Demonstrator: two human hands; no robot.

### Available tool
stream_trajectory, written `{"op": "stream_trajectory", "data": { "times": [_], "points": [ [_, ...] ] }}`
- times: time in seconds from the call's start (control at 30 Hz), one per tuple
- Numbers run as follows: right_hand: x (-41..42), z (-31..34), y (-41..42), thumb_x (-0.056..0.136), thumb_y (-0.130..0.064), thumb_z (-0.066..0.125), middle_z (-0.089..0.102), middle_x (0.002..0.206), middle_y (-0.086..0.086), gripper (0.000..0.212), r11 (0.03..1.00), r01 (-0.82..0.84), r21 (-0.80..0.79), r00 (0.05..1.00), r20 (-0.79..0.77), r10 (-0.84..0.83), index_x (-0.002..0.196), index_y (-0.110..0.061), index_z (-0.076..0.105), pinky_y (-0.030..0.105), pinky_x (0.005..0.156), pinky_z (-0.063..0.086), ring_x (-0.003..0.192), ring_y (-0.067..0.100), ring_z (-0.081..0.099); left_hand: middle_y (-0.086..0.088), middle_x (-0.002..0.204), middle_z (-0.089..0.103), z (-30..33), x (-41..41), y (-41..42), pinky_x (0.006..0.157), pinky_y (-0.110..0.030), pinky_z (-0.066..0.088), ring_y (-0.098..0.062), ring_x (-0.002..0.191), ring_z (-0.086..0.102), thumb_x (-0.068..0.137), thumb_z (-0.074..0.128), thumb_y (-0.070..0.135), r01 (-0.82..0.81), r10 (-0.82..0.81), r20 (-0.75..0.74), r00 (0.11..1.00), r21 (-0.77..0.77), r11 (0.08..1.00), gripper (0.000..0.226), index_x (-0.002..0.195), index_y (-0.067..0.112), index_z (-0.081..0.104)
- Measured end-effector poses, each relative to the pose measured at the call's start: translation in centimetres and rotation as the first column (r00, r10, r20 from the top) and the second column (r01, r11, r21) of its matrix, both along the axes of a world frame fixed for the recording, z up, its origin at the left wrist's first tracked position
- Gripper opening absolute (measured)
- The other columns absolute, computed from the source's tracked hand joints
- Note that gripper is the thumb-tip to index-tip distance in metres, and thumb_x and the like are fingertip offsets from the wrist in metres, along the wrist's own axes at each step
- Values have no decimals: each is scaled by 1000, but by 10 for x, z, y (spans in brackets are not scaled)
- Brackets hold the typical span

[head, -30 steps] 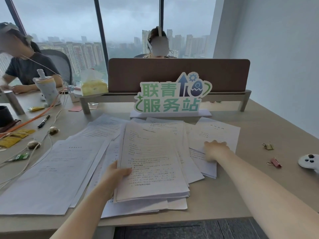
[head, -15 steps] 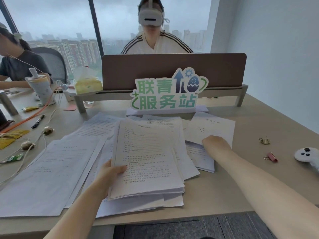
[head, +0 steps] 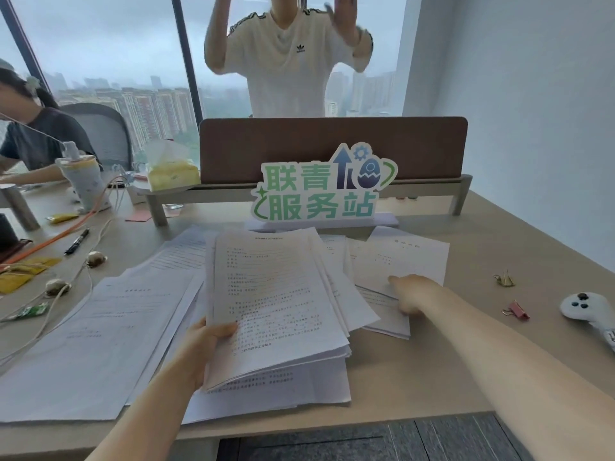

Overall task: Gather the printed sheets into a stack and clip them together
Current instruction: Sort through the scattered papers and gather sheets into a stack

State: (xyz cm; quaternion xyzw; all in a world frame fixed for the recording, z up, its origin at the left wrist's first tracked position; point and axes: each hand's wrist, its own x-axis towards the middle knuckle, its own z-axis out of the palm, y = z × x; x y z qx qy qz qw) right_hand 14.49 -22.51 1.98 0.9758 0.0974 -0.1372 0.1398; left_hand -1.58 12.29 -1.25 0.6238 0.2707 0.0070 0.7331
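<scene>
Left fingers (head: 219, 331) pinch the stack (head: 276, 304) — thumb on top.

White printed sheets (head: 276, 294) in loose fanned stack mid-desk; pink binder clip (head: 516, 310) lies well right.

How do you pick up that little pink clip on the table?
Pinch the pink metal binder clip by its two thin wire handles, which seem to stick out at its left end, coming straight down from above. It lies on the beige table beside the right arm, with bare table around it, so fingers should fit either side.
</scene>
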Motion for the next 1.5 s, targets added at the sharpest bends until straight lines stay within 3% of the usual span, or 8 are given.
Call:
{"op": "stream_trajectory", "data": {
  "times": [0.27,0.47,0.6,0.87,1.1,1.23,1.33,1.5],
  "points": [
    [6,-20,-16,94,-7,50,62,124,13,30,987,102,123,985,126,-118,123,-6,59,30,88,46,113,29,60,-19,104,71,-5,5,1,70,-41,55,-39,85,69,84,65,-5,-12,13,-11,1000,43,999,38,119,7,61],
    [8,-12,-19,100,-11,31,67,109,12,37,817,248,521,882,228,-413,109,-5,66,30,74,39,87,28,55,-14,94,73,-3,5,-4,60,-35,55,-35,77,70,85,62,-7,-1,2,-8,1000,74,997,32,112,10,62],
    [-21,10,18,93,1,36,66,114,14,48,916,-108,387,904,422,-72,138,-11,50,34,79,49,101,34,63,-14,94,74,-2,4,-5,63,-38,57,-36,78,72,84,61,-8,16,-16,-2,1000,77,997,34,114,9,62],
    [-77,-5,88,87,3,39,68,118,1,65,796,-532,288,818,418,395,143,-30,40,36,72,55,92,28,67,-18,97,71,-1,1,-5,64,-39,56,-36,79,70,89,55,-2,40,-38,-28,999,102,994,35,124,5,57],
    [-94,-27,110,90,1,38,61,129,3,63,740,-656,149,744,295,600,146,-27,39,34,68,45,101,31,58,-12,110,68,8,1,0,73,-38,52,-30,97,66,100,29,55,29,-30,-37,999,-25,999,54,123,15,57],
    [-106,-24,108,99,-35,37,59,134,-2,41,670,-705,234,709,249,660,139,-33,45,37,80,49,109,26,55,-14,109,74,11,0,2,75,-41,55,-34,97,70,98,51,31,146,-148,-30,989,-73,987,29,119,15,62],
    [-110,-11,105,92,-69,25,64,125,-10,56,710,-590,384,803,186,566,122,-36,60,35,79,45,107,16,55,-24,110,68,6,1,2,73,-45,56,-41,93,67,88,55,-5,98,-96,-78,992,19,995,37,125,4,54],
    [-78,-6,97,94,-44,43,58,88,-4,21,746,-134,652,982,191,10,85,-31,56,32,67,38,93,25,61,-23,106,69,4,3,2,75,-47,57,-40,90,68,84,54,-11,61,-54,-77,996,89,994,40,121,5,57]
  ]
}}
